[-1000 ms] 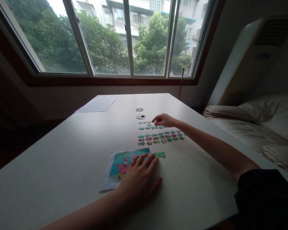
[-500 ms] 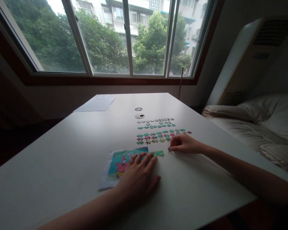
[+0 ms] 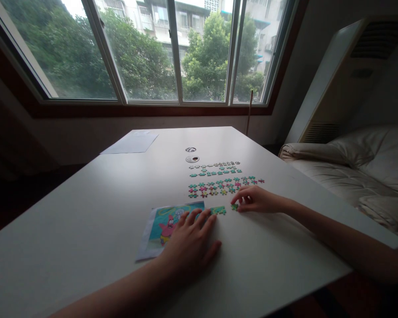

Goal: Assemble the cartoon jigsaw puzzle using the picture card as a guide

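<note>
1. Piece (image 3: 234, 206), green and loose, lies on the counter (image 3: 86, 221) just right of the joined strip (image 3: 218, 210), with a narrow gap between them.
2. That gap is the relation that matters: the strip's long axis runs roughly left to right, and the piece sits off its right-hand end, close to being in line with it.
3. The right hand (image 3: 255, 199) is nearer to the piece, coming in from the right; its forefinger and thumb are at the piece, the other fingers curled. Whether they pinch it or merely touch it, I cannot tell.
4. The left hand (image 3: 190, 234) is spread palm down over the right part of the picture sheet (image 3: 152, 251), its outer fingertips just beside the strip.
5. Beyond both hands lie rows of loose pieces (image 3: 223, 190).
6. Half a second ago the right fingers were bunched tighter, with the piece seeming tilted; now they are more parted, and the piece looks flatter. The left hand holds its place.
</note>
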Available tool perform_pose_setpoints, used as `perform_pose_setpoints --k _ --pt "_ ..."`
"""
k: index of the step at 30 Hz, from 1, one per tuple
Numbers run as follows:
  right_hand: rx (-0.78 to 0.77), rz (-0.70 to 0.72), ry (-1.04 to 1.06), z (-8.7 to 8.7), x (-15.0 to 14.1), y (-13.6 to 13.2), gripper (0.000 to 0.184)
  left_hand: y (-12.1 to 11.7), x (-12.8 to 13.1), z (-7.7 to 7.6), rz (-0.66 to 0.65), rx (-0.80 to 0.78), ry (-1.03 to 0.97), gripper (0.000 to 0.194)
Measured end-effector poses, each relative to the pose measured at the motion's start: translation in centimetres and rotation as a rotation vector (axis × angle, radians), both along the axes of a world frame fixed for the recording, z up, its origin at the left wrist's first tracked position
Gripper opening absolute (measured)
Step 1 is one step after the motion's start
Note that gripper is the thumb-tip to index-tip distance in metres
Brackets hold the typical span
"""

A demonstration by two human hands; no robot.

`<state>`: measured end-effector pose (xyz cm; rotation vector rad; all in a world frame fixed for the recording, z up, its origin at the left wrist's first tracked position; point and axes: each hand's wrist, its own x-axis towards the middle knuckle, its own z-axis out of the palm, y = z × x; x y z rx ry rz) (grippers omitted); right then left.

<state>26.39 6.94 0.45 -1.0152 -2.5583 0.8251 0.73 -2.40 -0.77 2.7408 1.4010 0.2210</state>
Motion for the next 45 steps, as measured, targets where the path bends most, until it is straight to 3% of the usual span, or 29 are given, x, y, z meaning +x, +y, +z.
perform_pose_setpoints --k 6,12,24,33,45 --pt "0.041 -0.120 0.012 -1.1 -1.2 -0.5 0.023 -0.1 0.1 0.2 0.004 -0.003 0.002 0.048" --pt "0.071 -0.150 0.123 -2.3 -2.0 -0.7 0.024 -0.2 0.1 0.2 0.003 -0.004 -0.007 0.047" --pt "0.098 -0.159 0.136 -2.3 -2.3 -1.0 0.028 -0.2 0.1 0.1 -0.002 -0.005 -0.006 0.048" --pt "0.155 -0.132 0.155 -2.0 -2.7 -1.3 0.017 -0.1 0.0 0.0 0.000 0.004 -0.014 0.047" --pt "0.124 -0.163 0.149 -2.2 -2.8 -1.1 0.019 -0.2 0.0 -0.2 -0.015 0.015 -0.015 0.046"
